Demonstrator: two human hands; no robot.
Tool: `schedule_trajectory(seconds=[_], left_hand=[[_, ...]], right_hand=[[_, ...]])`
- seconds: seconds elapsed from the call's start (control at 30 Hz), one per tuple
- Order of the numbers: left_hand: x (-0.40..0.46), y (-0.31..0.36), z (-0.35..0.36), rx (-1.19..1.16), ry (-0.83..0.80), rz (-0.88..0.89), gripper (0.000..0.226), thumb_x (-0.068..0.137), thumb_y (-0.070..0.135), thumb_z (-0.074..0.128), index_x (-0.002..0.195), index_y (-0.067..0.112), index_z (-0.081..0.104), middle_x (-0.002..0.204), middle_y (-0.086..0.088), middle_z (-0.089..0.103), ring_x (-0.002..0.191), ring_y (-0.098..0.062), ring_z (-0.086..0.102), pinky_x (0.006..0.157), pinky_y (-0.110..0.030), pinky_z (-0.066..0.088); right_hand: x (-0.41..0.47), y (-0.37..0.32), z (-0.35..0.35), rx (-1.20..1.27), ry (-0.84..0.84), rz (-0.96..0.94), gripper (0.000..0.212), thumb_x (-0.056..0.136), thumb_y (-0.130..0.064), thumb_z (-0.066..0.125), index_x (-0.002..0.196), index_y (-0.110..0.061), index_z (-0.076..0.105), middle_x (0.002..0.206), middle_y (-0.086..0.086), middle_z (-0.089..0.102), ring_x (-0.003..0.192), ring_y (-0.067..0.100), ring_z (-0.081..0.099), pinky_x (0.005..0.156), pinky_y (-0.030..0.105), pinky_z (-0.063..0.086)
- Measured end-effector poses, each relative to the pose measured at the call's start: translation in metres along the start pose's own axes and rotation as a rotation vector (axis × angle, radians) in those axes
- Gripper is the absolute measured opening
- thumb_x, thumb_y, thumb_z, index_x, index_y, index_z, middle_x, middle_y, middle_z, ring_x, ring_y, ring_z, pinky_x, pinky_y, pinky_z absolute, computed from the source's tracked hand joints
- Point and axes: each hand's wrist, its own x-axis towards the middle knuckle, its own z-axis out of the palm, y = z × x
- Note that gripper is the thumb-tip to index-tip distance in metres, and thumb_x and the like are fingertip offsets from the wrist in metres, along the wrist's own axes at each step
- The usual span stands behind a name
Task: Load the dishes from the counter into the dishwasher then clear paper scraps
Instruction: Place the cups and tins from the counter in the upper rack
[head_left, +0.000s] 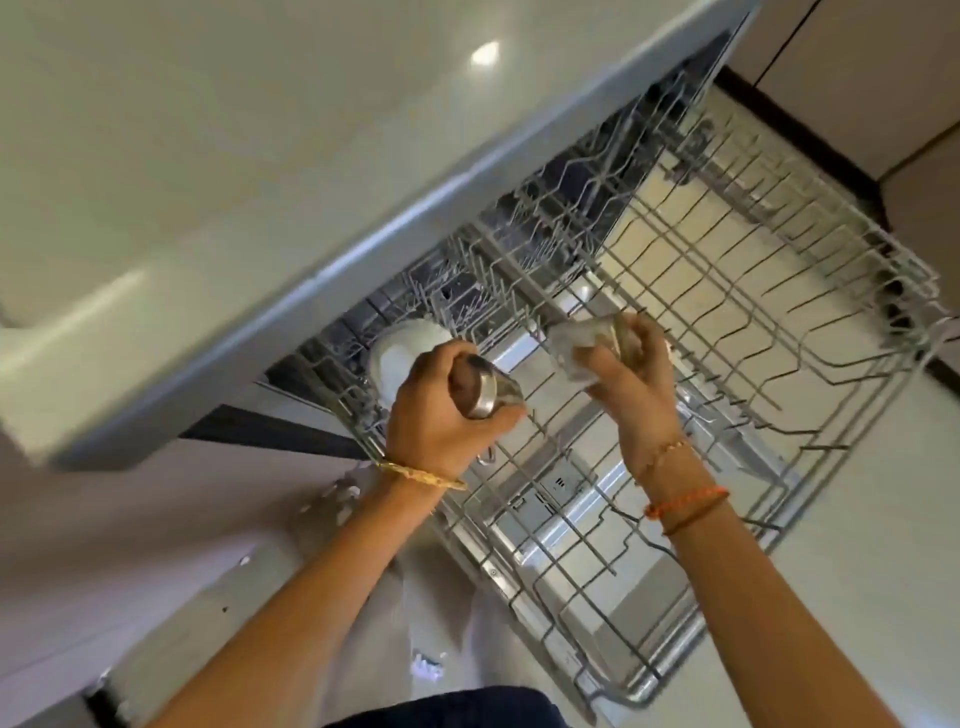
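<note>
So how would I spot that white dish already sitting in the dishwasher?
Find the pulled-out wire rack under the counter edge. At its back corner, just beyond the left hand, stands a round white dish. It is the only item resting in the rack.

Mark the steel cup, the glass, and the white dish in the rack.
steel cup (480, 391), head view, on its rim band.
glass (582, 340), head view, on its clear side wall.
white dish (402, 353), head view, on its face.

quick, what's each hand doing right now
Left hand: fingers curled round a steel cup.
Right hand: fingers gripping a clear glass.
</note>
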Motion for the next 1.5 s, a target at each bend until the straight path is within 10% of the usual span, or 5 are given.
schedule_trajectory(seconds=[0.37, 0.73, 1.5], left_hand=[[0.025, -0.011, 0.016, 0.387, -0.069, -0.065, 0.077, 0.062, 0.037, 0.081, 0.129, 0.017, 0.048, 0.13, -0.007, 0.05, 0.115, -0.027, 0.051, 0.088, -0.035, 0.044], [0.027, -0.008, 0.017, 0.457, -0.122, -0.118, 0.079, 0.063, 0.041, 0.079, 0.129, 0.017, 0.045, 0.13, -0.007, 0.049, 0.116, -0.029, 0.05, 0.086, -0.037, 0.046], [0.026, -0.006, 0.018, 0.396, -0.002, -0.206, 0.078, 0.059, 0.043, 0.08, 0.126, 0.017, 0.049, 0.128, -0.005, 0.053, 0.116, -0.025, 0.051, 0.083, -0.035, 0.045]], right_hand=[[0.111, -0.003, 0.069, -1.145, -0.656, -0.642, 0.074, 0.07, -0.019, 0.078, 0.133, -0.015, 0.04, 0.13, 0.003, 0.049, 0.117, 0.02, 0.05, 0.098, 0.028, 0.039], [0.13, -0.002, 0.08, -1.828, -0.764, -1.018, 0.084, 0.075, -0.048, 0.067, 0.143, -0.024, 0.023, 0.147, 0.002, 0.033, 0.131, 0.024, 0.026, 0.103, 0.037, 0.022], [0.13, -0.01, 0.078, -1.736, -0.95, -0.874, 0.076, 0.076, -0.036, 0.07, 0.142, -0.027, 0.032, 0.144, 0.003, 0.037, 0.13, 0.025, 0.038, 0.109, 0.04, 0.026]])
